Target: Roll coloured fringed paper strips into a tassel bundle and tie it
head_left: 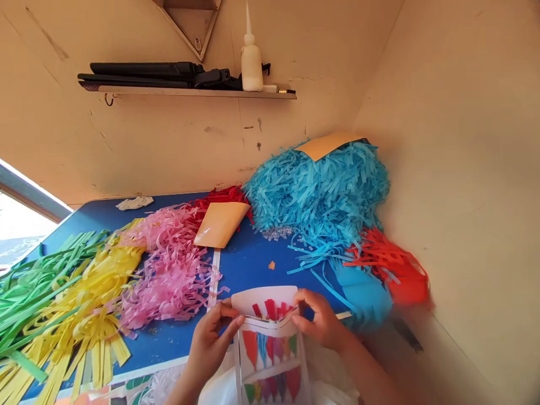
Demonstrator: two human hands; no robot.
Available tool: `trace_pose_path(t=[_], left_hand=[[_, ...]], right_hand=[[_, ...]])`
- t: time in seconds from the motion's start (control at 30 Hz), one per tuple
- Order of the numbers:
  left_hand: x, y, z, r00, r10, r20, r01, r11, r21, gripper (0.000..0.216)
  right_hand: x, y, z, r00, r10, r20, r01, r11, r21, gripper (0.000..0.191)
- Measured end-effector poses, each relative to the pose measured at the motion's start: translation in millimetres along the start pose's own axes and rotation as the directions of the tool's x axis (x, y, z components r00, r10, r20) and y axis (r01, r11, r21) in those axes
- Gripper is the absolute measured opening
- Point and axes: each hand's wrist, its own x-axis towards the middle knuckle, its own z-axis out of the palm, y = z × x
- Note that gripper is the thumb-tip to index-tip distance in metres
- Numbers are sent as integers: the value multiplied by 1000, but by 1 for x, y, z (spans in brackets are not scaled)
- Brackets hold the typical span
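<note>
White card (270, 295) with coloured tabs, lower centre of frame, over the table (248, 264) edge. Left hand (208, 337) and right hand (323, 323): each grip pinches its folded top. Risk: uneven pull could crease the fold or dislodge the red tabs (270, 309).

A small craft workshop, likely a party-decoration maker's corner: heaps of shredded tissue paper in green (29, 281), yellow (93, 304), pink (169, 264), blue (320, 191) and red (392, 264) cover a blue worktable (248, 261) across the middle of the frame. A glue bottle (251, 56) stands on a wall shelf (189, 91) at upper centre, against bare, scuffed plywood walls (464, 140).
</note>
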Motion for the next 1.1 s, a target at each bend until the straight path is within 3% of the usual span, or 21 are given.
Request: trace_pose_path(t=[0.13,0.3,0.5,0.6,0.67,0.83,1.0,1.1], left_hand=[[10,-3,-1,1000,11,-11,-10,995,102,33],[15,-12,1,990,131,-53,-107,942,319,30],[14,-22,10,980,165,-109,-135,962,239,25],[14,-24,13,981,100,-164,-89,993,72,38],[17,-19,11,992,73,-102,-67,996,65,45],[29,-1,0,970,194,146,-226,942,249,13],[25,5,-1,925,308,221,-354,911,213,12],[19,6,4,944,270,188,-308,926,218,11]], right_hand=[[8,5,-4,999,-35,20,36,998,-58,15],[15,18,-6,999,-21,-35,18,995,-93,20],[19,19,-8,998,-62,13,62,998,-8,21],[17,17,-9,999,42,-20,-41,999,28,58],[19,14,-11,998,64,17,-64,997,31,72],[28,2,-17,986,-80,147,79,997,13,34],[26,-2,-16,979,-116,170,110,993,44,21],[26,-4,-10,994,-29,106,23,998,57,11]])
